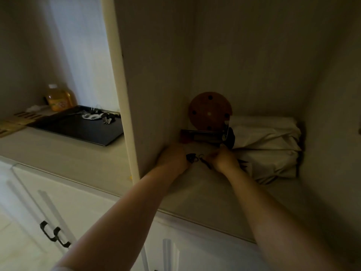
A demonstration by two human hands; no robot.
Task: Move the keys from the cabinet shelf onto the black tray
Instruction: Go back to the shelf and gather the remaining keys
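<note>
Both my hands reach deep into the dim cabinet shelf point(205, 190). My left hand point(172, 158) is curled beside the cabinet's left wall, with a small dark bunch of keys point(191, 157) at its fingertips. My right hand point(223, 159) is curled just right of it, fingers at a thin dark key piece point(205, 163) and a small ring. The keys lie between the two hands on the shelf; the grip itself is hard to make out in the shadow. The black tray point(78, 130) lies on the counter to the left, with several keys point(101, 116) lying on it.
A round brown disc point(210, 112) and a dark metal tool point(207, 136) stand at the back of the shelf. Folded white cloth point(267, 147) fills the right side. An orange-liquid jug point(58, 98) stands behind the tray. The cabinet's side panel point(125, 114) separates shelf and tray.
</note>
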